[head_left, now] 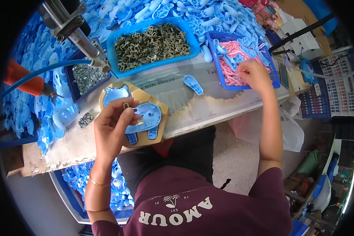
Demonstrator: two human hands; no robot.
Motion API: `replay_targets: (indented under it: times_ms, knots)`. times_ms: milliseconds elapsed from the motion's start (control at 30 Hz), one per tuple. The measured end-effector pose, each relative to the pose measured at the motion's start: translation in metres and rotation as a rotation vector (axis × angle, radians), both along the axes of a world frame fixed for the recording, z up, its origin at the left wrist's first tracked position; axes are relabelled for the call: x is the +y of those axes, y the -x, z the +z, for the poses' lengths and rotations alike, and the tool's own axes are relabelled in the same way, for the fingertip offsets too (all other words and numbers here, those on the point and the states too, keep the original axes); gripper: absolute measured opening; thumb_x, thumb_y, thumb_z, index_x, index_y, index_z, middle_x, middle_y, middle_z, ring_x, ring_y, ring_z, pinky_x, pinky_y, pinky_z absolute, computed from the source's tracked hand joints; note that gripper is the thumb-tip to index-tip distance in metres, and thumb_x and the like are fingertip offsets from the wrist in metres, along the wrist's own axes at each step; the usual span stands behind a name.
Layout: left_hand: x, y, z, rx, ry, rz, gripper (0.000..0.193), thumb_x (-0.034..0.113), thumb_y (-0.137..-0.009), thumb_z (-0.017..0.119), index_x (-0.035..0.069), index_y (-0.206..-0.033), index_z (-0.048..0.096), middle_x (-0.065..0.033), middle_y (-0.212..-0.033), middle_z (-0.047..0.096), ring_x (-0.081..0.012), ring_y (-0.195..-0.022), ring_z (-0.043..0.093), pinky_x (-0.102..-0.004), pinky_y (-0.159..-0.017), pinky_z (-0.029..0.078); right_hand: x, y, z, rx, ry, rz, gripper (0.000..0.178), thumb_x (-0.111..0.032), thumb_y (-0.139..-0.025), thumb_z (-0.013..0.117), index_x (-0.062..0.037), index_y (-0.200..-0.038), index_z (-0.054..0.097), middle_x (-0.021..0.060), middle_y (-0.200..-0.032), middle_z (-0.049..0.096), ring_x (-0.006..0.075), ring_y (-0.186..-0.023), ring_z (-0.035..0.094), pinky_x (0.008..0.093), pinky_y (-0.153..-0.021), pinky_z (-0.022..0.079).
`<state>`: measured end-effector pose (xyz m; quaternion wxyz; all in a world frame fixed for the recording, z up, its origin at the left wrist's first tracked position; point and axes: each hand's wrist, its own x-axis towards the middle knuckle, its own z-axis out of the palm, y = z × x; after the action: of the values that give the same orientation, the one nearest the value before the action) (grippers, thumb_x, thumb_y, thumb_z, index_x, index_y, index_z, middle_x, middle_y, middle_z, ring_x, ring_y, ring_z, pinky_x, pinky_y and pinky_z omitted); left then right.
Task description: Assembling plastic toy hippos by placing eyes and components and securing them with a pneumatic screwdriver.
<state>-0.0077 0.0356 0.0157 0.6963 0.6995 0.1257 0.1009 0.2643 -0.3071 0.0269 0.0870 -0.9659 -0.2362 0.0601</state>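
Observation:
My left hand [113, 122] pinches a small olive-brown looped part [126, 105] between thumb and fingers. Just beneath that hand, a tan fixture block [163, 110] holds light blue plastic toy shell pieces [150, 116], with two short blue leg-like pieces [153, 133] at its front edge. Over at the right, my right hand [257, 76] reaches into a blue basket [277, 80] of thin pink plastic parts [229, 65] and light blue pieces. Its fingertips are closed together; whatever is between them is too small to make out. A single blue leg-shaped piece [193, 85] lies between the hands.
Behind the fixture stands a bright blue tray [114, 65] of olive-brown parts. A dark tray of screws [86, 78] is at left, below a metal-bodied tool [76, 39]. An orange screwdriver [27, 80] hangs at far left. Blue shells [208, 11] pile up at the back.

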Motion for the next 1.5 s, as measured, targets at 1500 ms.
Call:
replay_targets:
  times_ms: [1500]
  knots:
    - [0.008, 0.011, -0.006, 0.132, 0.239, 0.012, 0.03, 0.023, -0.105, 0.061, -0.005, -0.111, 0.071, -0.0084, -0.098, 0.074, -0.0137, -0.088, 0.073, -0.0244, -0.076, 0.059, 0.175, 0.15, 0.01, 0.297, -0.627, 0.68, 0.018, -0.008, -0.086, 0.078, -0.0044, -0.104, 0.075, 0.0047, -0.076, 0.07, 0.0125, -0.067, 0.067, 0.0267, -0.062, 0.051]
